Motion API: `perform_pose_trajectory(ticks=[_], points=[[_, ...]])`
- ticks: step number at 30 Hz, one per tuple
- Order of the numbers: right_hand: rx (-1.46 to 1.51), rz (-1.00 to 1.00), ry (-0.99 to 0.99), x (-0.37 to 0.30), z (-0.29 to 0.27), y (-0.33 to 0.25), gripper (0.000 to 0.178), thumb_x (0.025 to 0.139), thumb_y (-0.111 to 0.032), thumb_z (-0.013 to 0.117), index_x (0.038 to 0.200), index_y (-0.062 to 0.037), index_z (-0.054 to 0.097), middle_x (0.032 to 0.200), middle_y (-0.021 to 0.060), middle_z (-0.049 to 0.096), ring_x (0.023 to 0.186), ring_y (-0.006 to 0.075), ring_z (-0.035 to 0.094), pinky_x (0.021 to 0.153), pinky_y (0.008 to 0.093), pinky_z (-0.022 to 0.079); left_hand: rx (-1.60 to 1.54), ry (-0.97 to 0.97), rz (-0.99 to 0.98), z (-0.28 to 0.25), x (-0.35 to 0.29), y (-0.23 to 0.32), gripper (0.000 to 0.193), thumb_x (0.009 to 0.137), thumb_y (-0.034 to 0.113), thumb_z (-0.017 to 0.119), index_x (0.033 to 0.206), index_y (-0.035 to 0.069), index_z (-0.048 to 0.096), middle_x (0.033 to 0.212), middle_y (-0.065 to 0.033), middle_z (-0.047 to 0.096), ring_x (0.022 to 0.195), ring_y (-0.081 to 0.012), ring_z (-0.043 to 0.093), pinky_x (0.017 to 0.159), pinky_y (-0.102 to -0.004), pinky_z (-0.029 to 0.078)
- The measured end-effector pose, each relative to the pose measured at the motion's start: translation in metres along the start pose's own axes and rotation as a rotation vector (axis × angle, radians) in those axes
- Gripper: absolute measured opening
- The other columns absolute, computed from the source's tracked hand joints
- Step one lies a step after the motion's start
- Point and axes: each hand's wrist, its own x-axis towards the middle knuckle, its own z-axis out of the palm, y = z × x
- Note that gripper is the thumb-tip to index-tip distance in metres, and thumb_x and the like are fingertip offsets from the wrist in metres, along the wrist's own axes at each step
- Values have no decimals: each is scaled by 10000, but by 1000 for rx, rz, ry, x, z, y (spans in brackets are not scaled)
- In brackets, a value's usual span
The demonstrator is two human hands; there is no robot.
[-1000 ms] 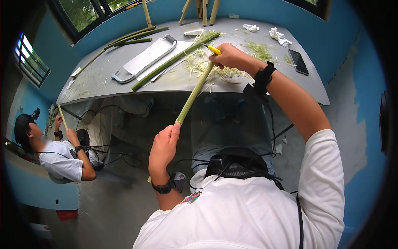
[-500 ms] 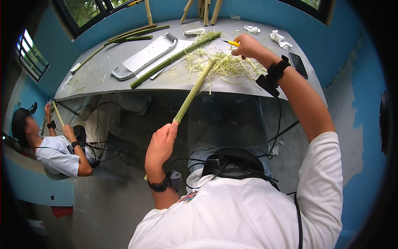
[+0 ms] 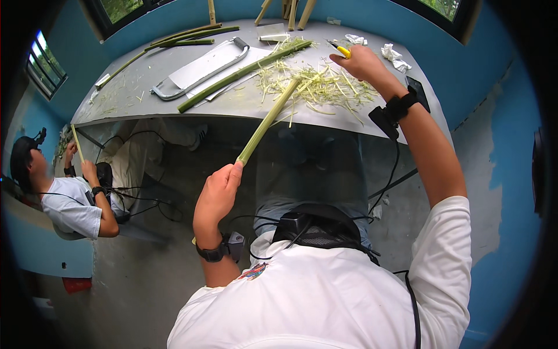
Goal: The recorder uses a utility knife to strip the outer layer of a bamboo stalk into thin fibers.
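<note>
From my station I see the table (image 3: 125, 107) end at a near edge that passes beneath the bamboo strip (image 3: 264, 129), whose far end reaches over pale shavings (image 3: 334, 90). I have the left hand (image 3: 215, 196) closed around the strip, short of that edge. My right hand (image 3: 366, 63) grips a yellow knife (image 3: 344, 52) beyond the strip's tip and to its right, with open space between blade and strip. Crumpled tissues (image 3: 395, 57) lie just right of that hand.

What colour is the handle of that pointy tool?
The tool's handle is yellow, best seen in the head view.
</note>
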Motion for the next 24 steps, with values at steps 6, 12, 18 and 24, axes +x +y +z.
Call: perform_pose_trajectory(ticks=[6, 12, 18, 24], points=[[226, -17, -120, 2, -1, 14, 917, 850, -818, 806, 968, 92, 783, 905, 247, 780, 905, 402, 787, 808, 519, 601, -3, 0, -4, -1, 1, -3, 582, 1201, 472, 494, 908, -23, 581, 729, -152, 543, 659, -286, 505, 656, -438, 463], [222, 102, -92, 3, -14, 8, 1143, 887, -1027, 486, 1006, 69, 789, 700, 132, 629, 608, 208, 655, 572, 400, 508, 34, -2, -10, -2, 3, 2, 579, 1200, 469, 495, 905, -21, 585, 728, -161, 541, 661, -306, 499, 657, -450, 460], [944, 266, -336, 0, -26, 6, 707, 1044, -641, 531, 1125, 35, 723, 744, 20, 547, 665, 132, 563, 581, 310, 438, 50, 22, -36, -7, 0, -1, 590, 1193, 486, 493, 924, -28, 597, 744, -218, 565, 680, -413, 529, 661, -491, 467], [1204, 149, -613, -20, -18, 8, 393, 1051, -166, 529, 1358, 44, 655, 1065, 64, 691, 901, 183, 727, 799, 321, 584, 76, 19, -29, -13, 1, 0, 602, 1198, 487, 480, 933, -39, 602, 778, -262, 586, 729, -484, 560, 675, -518, 475]])
